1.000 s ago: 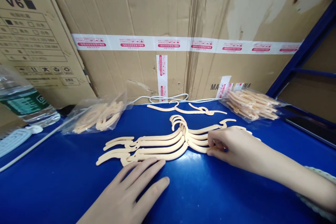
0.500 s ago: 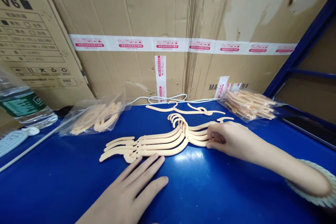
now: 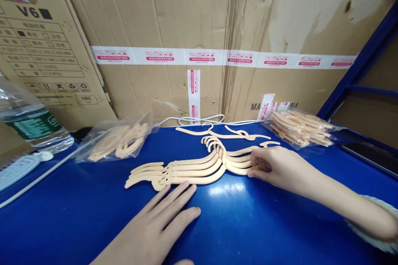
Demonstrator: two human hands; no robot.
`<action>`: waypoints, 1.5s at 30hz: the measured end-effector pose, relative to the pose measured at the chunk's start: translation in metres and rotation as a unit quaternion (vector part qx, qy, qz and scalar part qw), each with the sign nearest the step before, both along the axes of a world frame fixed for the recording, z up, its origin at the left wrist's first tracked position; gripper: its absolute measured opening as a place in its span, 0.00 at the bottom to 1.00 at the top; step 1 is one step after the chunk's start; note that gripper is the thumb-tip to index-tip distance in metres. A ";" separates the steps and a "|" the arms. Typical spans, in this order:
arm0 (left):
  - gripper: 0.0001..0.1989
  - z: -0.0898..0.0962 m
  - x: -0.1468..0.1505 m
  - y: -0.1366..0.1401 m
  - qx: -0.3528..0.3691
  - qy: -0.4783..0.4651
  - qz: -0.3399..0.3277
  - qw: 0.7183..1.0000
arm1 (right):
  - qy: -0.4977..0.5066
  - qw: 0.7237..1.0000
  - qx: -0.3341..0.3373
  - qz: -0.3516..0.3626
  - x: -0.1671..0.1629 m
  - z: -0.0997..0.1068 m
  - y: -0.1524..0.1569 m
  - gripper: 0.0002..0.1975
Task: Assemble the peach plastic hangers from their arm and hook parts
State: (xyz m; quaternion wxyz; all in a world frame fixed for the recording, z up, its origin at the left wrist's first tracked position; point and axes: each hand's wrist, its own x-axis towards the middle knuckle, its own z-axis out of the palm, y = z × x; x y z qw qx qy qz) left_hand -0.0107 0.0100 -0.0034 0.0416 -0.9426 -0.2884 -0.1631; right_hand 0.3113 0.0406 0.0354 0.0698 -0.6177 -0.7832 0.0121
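Several peach-coloured folding hangers [image 3: 192,173] lie nested in a row on the blue table [image 3: 217,227], their hooks pointing up and to the left. My left hand [image 3: 161,219] lies flat with its fingers spread, the fingertips at the lower edge of the nearest hanger. At the right end of the row, my right hand [image 3: 273,165] is closed, thumb and fingers pinching the hanger arms; its grip partly hides their ends. Behind the row, a separate hanger [image 3: 226,134] of the same kind rests unfolded on the table.
A clear bag of hangers [image 3: 115,143] lies at the left, and a fuller bag [image 3: 301,126] at the right. A water bottle [image 3: 34,120] stands far left near a white cable [image 3: 40,184]. Cardboard [image 3: 155,20] walls the back; a dark flat device [image 3: 370,157] lies at the right.
The whole view has shifted slightly, with things appearing a little further right. Both hands keep nearly the same places at the hanger row.
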 end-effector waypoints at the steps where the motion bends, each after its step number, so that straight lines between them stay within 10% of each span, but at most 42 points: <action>1: 0.23 0.000 0.000 0.000 -0.002 -0.005 -0.001 1.000 | 0.001 1.000 0.006 0.002 0.000 -0.001 0.000 0.07; 45: 0.20 0.009 0.000 -0.002 -0.025 -0.025 -0.018 0.999 | 0.016 0.985 -0.073 0.155 -0.015 0.003 -0.023 0.08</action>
